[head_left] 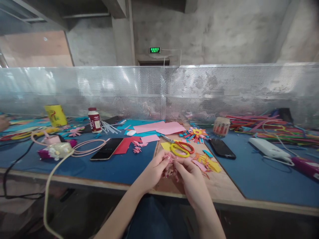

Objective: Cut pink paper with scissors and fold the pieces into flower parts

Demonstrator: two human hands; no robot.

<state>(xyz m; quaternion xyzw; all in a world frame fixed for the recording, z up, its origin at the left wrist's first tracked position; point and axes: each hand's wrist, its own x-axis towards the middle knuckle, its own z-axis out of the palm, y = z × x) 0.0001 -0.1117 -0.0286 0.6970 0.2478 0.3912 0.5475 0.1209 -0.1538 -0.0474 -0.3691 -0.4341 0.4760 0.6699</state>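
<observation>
My left hand [159, 167] and my right hand [188, 171] meet over the table's front edge, fingers pinched together. Between the fingertips shows a bit of pink paper [171, 159], mostly covered by the fingers. Just beyond lie scissors [181, 148] with one yellow and one red handle loop. Yellow, orange and pink paper scraps [208, 162] are scattered to the right of them. A paper flower [196, 133] with a yellow centre sits farther back. Small pink cut-paper pieces [137, 146] rest left of the scissors, near a red sheet [122, 146] and pink sheets [171, 128].
A phone [107, 149] and a pink cable lie left; another phone [222, 148] is right. Behind stand a bottle [94, 121], a yellow roll [55, 115] and a jar [221, 126]. Power strips [56, 151] and cords lie at the sides. A perforated metal screen [124, 89] closes the back.
</observation>
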